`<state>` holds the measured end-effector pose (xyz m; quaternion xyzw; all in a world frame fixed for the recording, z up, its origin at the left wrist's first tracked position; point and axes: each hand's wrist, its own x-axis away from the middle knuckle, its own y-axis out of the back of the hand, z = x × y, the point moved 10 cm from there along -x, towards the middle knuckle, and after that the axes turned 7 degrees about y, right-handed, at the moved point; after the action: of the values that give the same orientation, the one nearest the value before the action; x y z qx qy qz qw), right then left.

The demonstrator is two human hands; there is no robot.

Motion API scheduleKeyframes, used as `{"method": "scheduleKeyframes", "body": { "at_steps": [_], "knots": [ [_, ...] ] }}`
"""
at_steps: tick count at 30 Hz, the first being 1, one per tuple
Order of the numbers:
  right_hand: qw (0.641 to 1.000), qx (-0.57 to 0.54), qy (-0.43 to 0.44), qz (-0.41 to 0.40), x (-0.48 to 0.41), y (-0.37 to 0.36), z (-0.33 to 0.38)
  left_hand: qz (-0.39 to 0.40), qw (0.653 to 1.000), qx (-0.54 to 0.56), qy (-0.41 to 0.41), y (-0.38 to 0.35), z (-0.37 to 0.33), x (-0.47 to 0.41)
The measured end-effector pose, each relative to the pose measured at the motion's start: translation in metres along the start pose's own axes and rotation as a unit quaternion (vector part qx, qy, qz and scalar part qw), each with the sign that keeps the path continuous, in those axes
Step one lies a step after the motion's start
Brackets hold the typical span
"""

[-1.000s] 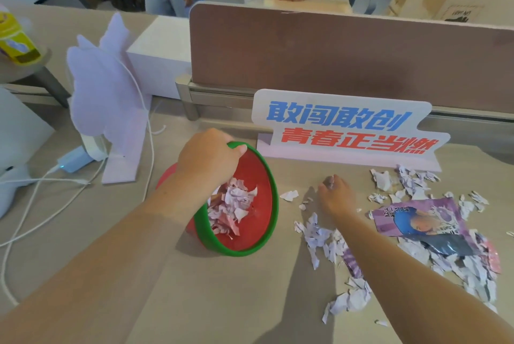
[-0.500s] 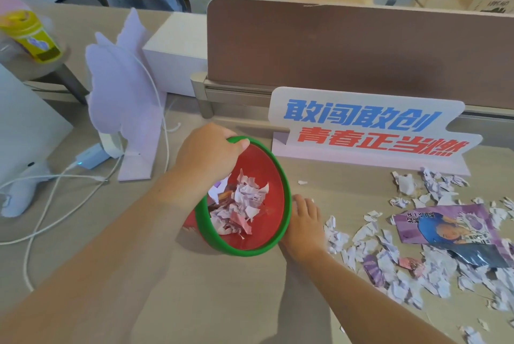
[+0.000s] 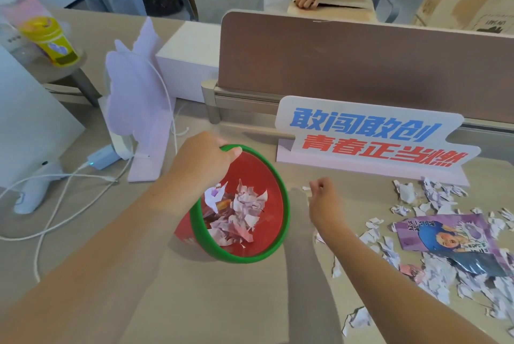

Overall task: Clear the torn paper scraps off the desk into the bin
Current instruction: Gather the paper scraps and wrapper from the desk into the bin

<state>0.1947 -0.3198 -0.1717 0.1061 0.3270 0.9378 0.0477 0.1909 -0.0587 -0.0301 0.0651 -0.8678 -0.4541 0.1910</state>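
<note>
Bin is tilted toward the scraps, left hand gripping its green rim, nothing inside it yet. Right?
No. The head view shows the bin already holds a heap of torn scraps. It is tilted, the left hand gripping its green rim.

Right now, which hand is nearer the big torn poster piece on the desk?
Right. The right hand is left of the poster piece, with loose scraps between them. The left hand grips the bin rim, farther left still.
</note>
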Motion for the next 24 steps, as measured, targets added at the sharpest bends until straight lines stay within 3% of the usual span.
{"method": "scheduleKeyframes", "body": {
  "at_steps": [4, 6, 9, 11, 13, 18, 24],
  "knots": [
    [0.980, -0.133, 0.133, -0.058, 0.036, 0.021, 0.106, -0.001, 1.000, 0.009, 0.009, -0.002, 0.008, 0.009],
    [0.975, -0.133, 0.175, 0.003, 0.061, 0.000, 0.140, -0.006, 1.000, 0.004, 0.008, -0.002, 0.011, 0.016],
    [0.957, -0.031, 0.263, 0.117, 0.095, -0.041, 0.166, -0.014, 1.000, 0.003, 0.014, 0.002, 0.018, 0.024],
    [0.948, -0.013, 0.285, 0.144, 0.107, -0.050, 0.167, -0.022, 1.000, 0.004, 0.017, 0.008, 0.025, 0.027],
    [0.953, -0.043, 0.276, 0.119, 0.108, -0.040, 0.163, -0.025, 0.999, 0.010, 0.019, 0.014, 0.033, 0.031],
    [0.988, -0.058, 0.146, -0.004, 0.066, -0.005, 0.098, -0.035, 0.999, 0.005, 0.019, 0.021, 0.046, 0.037],
    [0.992, 0.107, 0.040, 0.054, 0.007, -0.003, 0.009, -0.038, 0.999, -0.011, 0.009, 0.018, 0.034, 0.029]
  ]
}}
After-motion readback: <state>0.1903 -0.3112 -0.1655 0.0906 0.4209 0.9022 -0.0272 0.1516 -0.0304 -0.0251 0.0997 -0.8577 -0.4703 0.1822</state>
